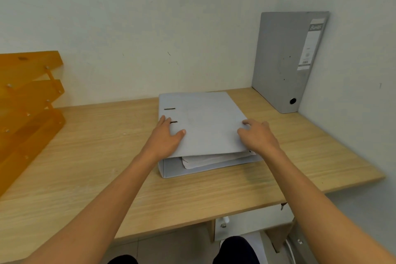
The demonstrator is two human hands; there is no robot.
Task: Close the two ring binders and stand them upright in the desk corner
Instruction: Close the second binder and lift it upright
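A light grey ring binder (205, 122) lies flat in the middle of the wooden desk (107, 152), its cover down and white sheets showing at its near edge. My left hand (166, 135) rests flat on the cover's left side near the two slots, fingers spread. My right hand (256, 135) presses on the cover's right edge, fingers curled over it. A second, darker grey binder (282, 60) stands upright and shut in the back right corner, against the walls.
An orange stacked letter tray (27, 101) stands at the desk's left end. The desk's right edge meets a wall. A white drawer unit (246, 225) sits under the desk front, and my knees show at the bottom.
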